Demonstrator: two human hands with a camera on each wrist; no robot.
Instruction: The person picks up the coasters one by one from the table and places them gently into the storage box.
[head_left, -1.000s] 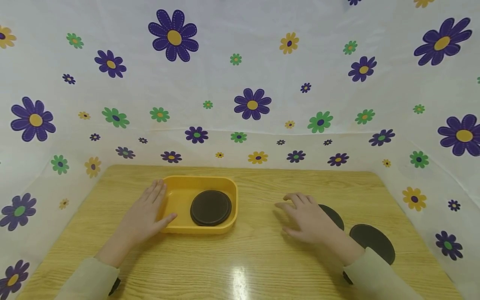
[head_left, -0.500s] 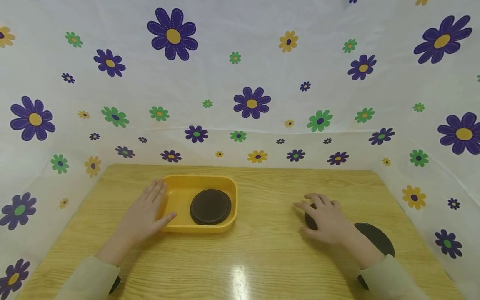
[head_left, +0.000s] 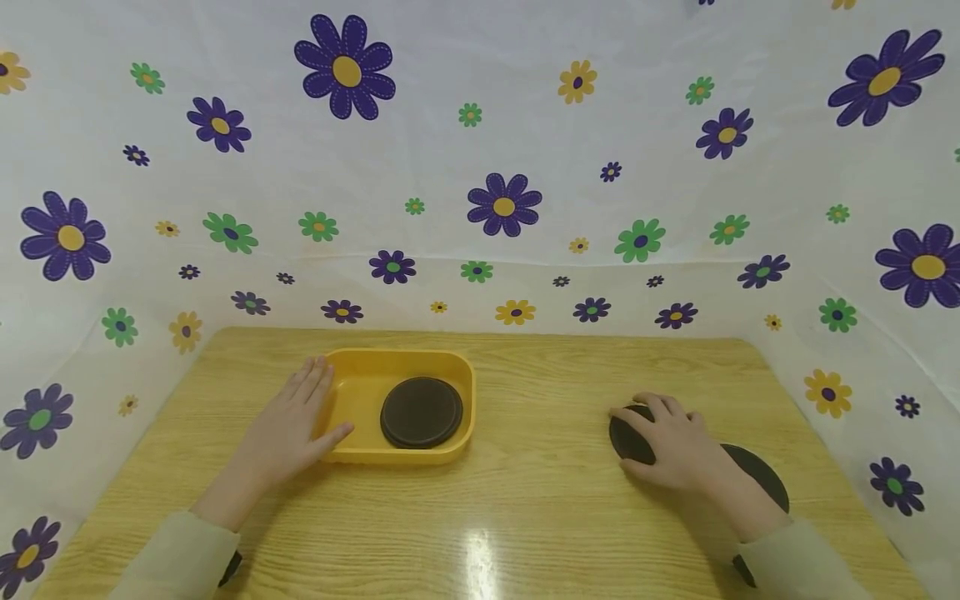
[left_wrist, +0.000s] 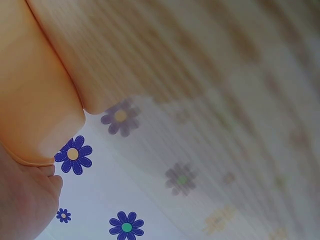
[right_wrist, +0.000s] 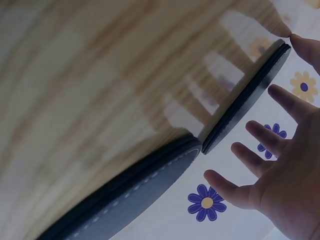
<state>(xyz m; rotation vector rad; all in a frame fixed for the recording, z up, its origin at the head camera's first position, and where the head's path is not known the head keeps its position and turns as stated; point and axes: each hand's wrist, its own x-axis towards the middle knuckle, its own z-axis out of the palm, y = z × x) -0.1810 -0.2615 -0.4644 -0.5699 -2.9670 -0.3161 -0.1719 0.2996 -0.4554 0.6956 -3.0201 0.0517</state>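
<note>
My left hand (head_left: 288,429) rests with straight fingers along the left wall of a yellow plastic tray (head_left: 386,457). In the left wrist view, that hand (left_wrist: 27,202) shows at the tray's side (left_wrist: 42,65). Inside the tray's right half lies a round black coaster (head_left: 422,412), perhaps stacked on another. My right hand (head_left: 678,450) is spread above a second black coaster (head_left: 630,435), partly hiding it. From the right wrist, the fingers of this hand (right_wrist: 287,185) appear apart from the coaster (right_wrist: 247,100). A third coaster (head_left: 761,475), with a stitched edge (right_wrist: 135,195), lies partly under the right forearm.
Everything stands on a glossy wood-grain table (head_left: 540,517). White flower-printed cloth (head_left: 420,150) surrounds its back and sides. Bare tabletop lies between the tray and the two loose coasters.
My right hand has moved rightward and slightly down, from left of the nearer loose coaster to over it, uncovering its left part. The left hand and tray stay in place.
</note>
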